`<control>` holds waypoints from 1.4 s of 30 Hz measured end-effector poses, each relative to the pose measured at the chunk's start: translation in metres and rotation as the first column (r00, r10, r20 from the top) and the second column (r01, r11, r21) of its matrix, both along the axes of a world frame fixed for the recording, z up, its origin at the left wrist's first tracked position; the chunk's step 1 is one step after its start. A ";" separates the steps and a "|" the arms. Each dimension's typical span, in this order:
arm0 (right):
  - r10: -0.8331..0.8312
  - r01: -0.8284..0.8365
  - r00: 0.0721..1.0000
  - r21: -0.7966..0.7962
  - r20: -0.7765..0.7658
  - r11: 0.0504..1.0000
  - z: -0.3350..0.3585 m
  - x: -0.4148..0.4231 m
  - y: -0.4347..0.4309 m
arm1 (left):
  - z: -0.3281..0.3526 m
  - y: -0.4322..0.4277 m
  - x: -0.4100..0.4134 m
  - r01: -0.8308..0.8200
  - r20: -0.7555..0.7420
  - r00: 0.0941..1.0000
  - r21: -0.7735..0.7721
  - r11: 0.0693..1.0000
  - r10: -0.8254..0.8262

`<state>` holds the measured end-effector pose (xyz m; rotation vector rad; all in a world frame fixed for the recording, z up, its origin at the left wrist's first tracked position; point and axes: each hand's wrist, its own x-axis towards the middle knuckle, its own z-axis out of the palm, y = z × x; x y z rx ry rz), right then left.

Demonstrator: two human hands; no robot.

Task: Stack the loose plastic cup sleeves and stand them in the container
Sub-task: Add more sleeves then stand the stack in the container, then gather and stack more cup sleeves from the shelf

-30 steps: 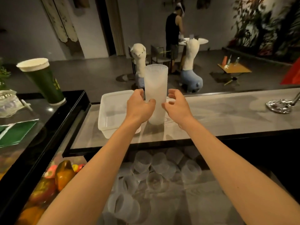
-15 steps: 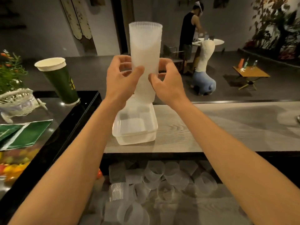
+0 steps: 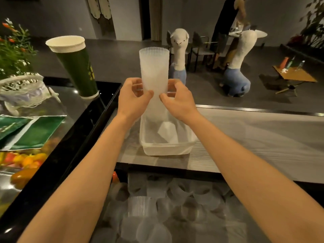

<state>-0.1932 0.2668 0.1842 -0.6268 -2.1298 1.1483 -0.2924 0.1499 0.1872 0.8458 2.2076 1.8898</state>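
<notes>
left hand [image 3: 135,99]: my grip is closed on the left side of the sleeve stack [image 3: 154,76], thumb in front and fingers behind, low on the column.
sleeve stack: tall frosted column, upright, held between both hands. Its bottom end sits inside the container [image 3: 166,149], at the far end. I can't tell if it touches the floor of the container yet.
right hand [image 3: 178,100]: grip closed on the right side of the stack, mirroring the left.
container: clear rectangular tub on the grey desk [image 3: 254,137], near the front edge; otherwise it looks empty.
loose sleeves [image 3: 140,206]: plenty still scattered on the lower surface under the desk, so I judge the task is far from finished.
step in hand: seating the stack upright in the tub.
how to do it well: I'd lower straight down and keep the column vertical. Best to nudge it into a far corner so the walls brace it. Release one hand first and check for lean.
risk: stack is tall and top-heavy and the tub is shallow, so it may tip.
</notes>
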 end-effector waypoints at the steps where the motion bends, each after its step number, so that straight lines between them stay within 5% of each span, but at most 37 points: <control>1: -0.001 0.001 1.000 0.016 0.004 1.000 -0.002 -0.001 0.001 | -0.003 0.000 -0.002 0.003 0.004 1.000 0.008 1.000 -0.003; 9: -0.011 0.008 0.983 0.018 0.181 1.000 0.007 0.015 -0.003 | -0.004 -0.010 0.004 -0.001 0.063 0.998 -0.062 0.998 0.005; 17: 0.040 -0.045 0.996 0.062 0.079 0.997 0.025 0.088 -0.064 | 0.010 -0.066 0.073 -0.070 -0.085 0.995 -0.161 0.985 0.057; 24: 0.190 -0.166 0.966 -0.144 0.177 0.976 -0.048 0.163 -0.118 | -0.047 -0.129 0.149 0.204 0.060 0.979 -0.386 0.900 -0.196; 34: 0.310 -0.140 0.742 -0.315 0.594 0.939 -0.178 0.212 -0.163 | -0.173 -0.204 0.196 0.100 0.134 0.991 -0.625 0.774 -0.020; 42: 0.412 -0.157 0.672 -0.425 0.615 0.891 -0.198 0.216 -0.191 | -0.192 -0.213 0.227 0.117 0.171 0.985 -0.690 0.714 0.004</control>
